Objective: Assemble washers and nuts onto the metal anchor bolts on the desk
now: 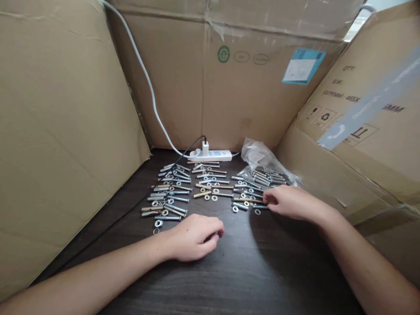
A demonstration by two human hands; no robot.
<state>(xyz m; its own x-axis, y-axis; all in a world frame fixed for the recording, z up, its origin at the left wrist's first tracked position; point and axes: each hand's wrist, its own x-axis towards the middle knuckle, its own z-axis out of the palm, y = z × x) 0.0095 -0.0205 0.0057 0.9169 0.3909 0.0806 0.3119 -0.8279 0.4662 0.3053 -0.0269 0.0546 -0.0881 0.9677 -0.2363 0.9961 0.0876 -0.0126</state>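
Note:
My right hand (285, 202) is closed, thumb and fingertips pinched at the end of a silvery bolt (260, 207) lying on the dark table. Just above that bolt is a longer brass-coloured bolt (251, 200). A washer (257, 212) and a nut (235, 209) lie near it. My left hand (198, 236) rests on the table with curled fingers; whatever they may hold is hidden. Beyond it, sleeve anchor bolts (177, 198) with separate sleeves (151, 209), nuts (158, 223) and washers (156, 231) are spread in rows.
A clear plastic bag (259, 155) with more bolts (262, 178) lies at the back right. Behind the rows is a white power strip (216, 155) with a plugged-in adapter; a black cable (123, 214) crosses the left side. Cardboard boxes (170, 78) wall in the table (229, 280).

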